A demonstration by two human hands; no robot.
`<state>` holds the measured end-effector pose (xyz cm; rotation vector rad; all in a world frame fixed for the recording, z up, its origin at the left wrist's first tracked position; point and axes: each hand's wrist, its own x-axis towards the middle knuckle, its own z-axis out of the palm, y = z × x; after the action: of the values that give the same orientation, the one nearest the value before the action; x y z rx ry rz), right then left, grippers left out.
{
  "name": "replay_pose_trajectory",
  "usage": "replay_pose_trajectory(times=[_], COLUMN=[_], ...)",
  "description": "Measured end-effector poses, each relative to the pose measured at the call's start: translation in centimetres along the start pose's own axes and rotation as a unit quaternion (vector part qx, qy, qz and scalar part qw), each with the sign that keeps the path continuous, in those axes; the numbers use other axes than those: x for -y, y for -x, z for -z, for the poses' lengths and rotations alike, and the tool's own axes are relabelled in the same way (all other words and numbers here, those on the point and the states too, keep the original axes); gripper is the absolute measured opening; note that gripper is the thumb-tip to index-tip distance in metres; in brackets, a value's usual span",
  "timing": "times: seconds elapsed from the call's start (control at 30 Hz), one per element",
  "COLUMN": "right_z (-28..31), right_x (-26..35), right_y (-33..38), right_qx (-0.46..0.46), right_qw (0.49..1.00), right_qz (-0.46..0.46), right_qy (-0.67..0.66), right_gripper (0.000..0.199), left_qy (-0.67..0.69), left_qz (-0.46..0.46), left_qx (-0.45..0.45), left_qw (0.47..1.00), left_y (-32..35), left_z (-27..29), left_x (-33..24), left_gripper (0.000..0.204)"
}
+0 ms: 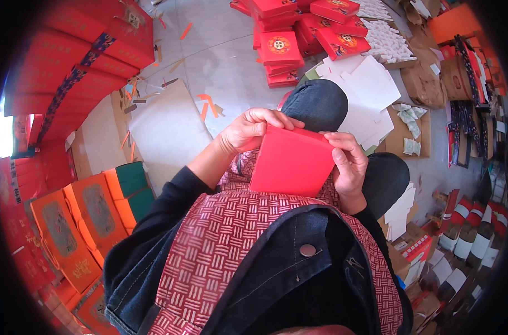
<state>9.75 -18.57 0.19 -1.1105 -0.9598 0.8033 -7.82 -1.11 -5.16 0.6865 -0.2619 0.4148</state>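
A plain, bright-red square card piece (pixel 292 164) is held up over the person's lap, tilted, its near edge by the apron bib; whether it is one panel or a shallow box part, I cannot tell. The left hand (pixel 253 128) pinches its far left corner, the fingers laid along the far edge and the thumb close by. The right hand (pixel 349 163) pinches the far right corner, fingers curled over it and thumb by the side edge.

It looks light and fairly stiff, with a smooth face that may slip a little under dry fingertips. The corners and edges seem the best places to hold it — a hard squeeze mid-panel could dent or crease it.

Beneath it lies a red apron with a white woven-dash pattern (pixel 209 240), and beyond that bent knees in dark blue denim trousers (pixel 319 103). Past the knees lie loose white card sheets (pixel 368 84) and a heap of red boxes with round gold emblems (pixel 279 49). Leftward, thin orange paper strips (pixel 211 105) litter the grey floor (pixel 220 56) — and, farther out, big red cartons (pixel 106 47) are stacked.
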Motion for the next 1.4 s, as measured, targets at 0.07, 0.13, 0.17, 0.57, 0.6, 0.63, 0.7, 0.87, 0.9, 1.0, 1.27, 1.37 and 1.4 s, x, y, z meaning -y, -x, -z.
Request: replay_pose_trajectory(times=[0.07, 0.13, 0.17, 0.57, 0.6, 0.63, 0.7, 0.87, 0.9, 1.0, 1.27, 1.37, 1.4], right_z=[0.1, 0.2, 0.2, 0.9, 0.9, 0.8, 0.2, 0.1, 0.0, -0.4, -0.4, 0.8, 1.4], right_x=[-0.2, -0.3, -0.3, 0.6, 0.6, 0.6, 0.5, 0.5, 0.6, 0.4, 0.7, 0.7, 0.4], right_y=[-0.1, -0.1, 0.0, -0.7, -0.7, -0.7, -0.8, -0.3, -0.1, 0.0, -0.4, -0.9, -1.8], right_qx=[0.005, 0.006, 0.005, 0.077, 0.088, 0.067, 0.031, 0.026, 0.021, 0.012, 0.025, 0.015, 0.042], right_qw=[1.0, 1.0, 0.999, 0.995, 0.993, 0.995, 0.998, 0.999, 0.999, 0.998, 0.994, 0.989, 0.941], right_qz=[0.007, -0.001, -0.012, -0.03, -0.025, -0.03, -0.039, -0.034, -0.03, -0.029, -0.035, 0.012, 0.12], right_qy=[-0.017, -0.031, -0.036, 0.064, 0.076, 0.061, 0.027, 0.031, 0.035, 0.045, 0.098, 0.145, 0.314], right_gripper=[0.011, 0.012, 0.014, 0.016, 0.015, 0.013, 0.01, 0.011, 0.012, 0.013, 0.026, 0.046, 0.052], left_qy=[0.01, -0.011, -0.021, -0.059, -0.057, -0.057, -0.06, -0.118, -0.123, -0.152, -0.306, -0.236, -0.228], left_qz=[-0.014, -0.009, -0.006, -0.007, -0.007, -0.007, -0.002, 0.0, -0.007, -0.023, -0.011, 0.057, 0.079], left_qx=[0.016, 0.008, 0.004, -0.066, -0.072, -0.078, -0.106, -0.213, -0.214, -0.203, -0.29, -0.429, -0.476], left_qw=[1.0, 1.0, 1.0, 0.996, 0.996, 0.995, 0.993, 0.97, 0.969, 0.967, 0.907, 0.87, 0.846], left_y=[-0.2, -0.2, -0.2, 0.7, 0.8, 0.8, 0.8, 0.8, 0.9, 1.1, 1.4, 0.2, -0.2], left_z=[0.2, 0.1, 0.0, -2.4, -2.5, -2.5, -3.0, -5.4, -5.7, -5.7, -7.2, -7.2, -7.0], left_x=[0.3, 0.3, 0.2, -0.2, -0.2, -0.2, -0.3, -0.6, -0.5, -0.4, 0.0, -1.3, -1.9], left_gripper=[0.025, 0.023, 0.022, 0.019, 0.019, 0.018, 0.02, 0.023, 0.023, 0.024, 0.023, 0.021, 0.021])
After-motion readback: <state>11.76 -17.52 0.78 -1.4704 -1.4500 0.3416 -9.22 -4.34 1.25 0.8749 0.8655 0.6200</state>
